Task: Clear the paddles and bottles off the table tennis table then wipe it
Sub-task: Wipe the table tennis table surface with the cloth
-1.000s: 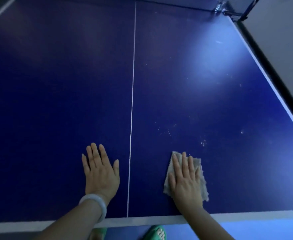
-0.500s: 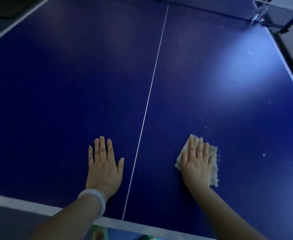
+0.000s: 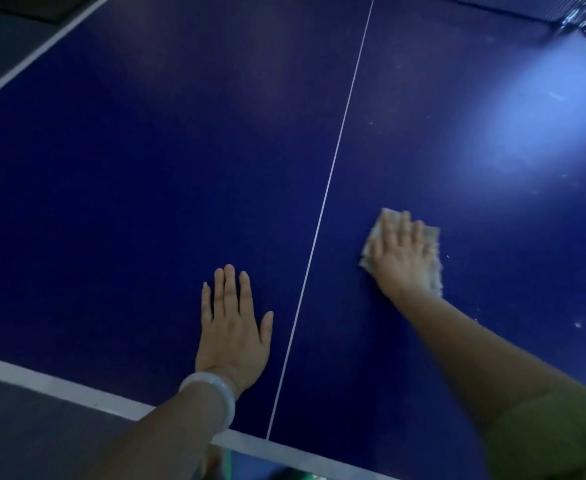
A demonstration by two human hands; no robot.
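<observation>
While my right hand [image 3: 400, 259] presses flat on the cloth [image 3: 430, 268] right of the centre line [image 3: 322, 209] and my left hand [image 3: 232, 327] rests open on the table [image 3: 128, 168], scattered crumbs [image 3: 578, 324] risk being missed.

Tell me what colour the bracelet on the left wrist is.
The bracelet is pale white, seen best in the head view, the only view.

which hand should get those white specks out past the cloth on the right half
Right. The right hand already presses the cloth flat on that half, with the specks just to its right. The left hand lies flat and empty across the centre line.
</observation>
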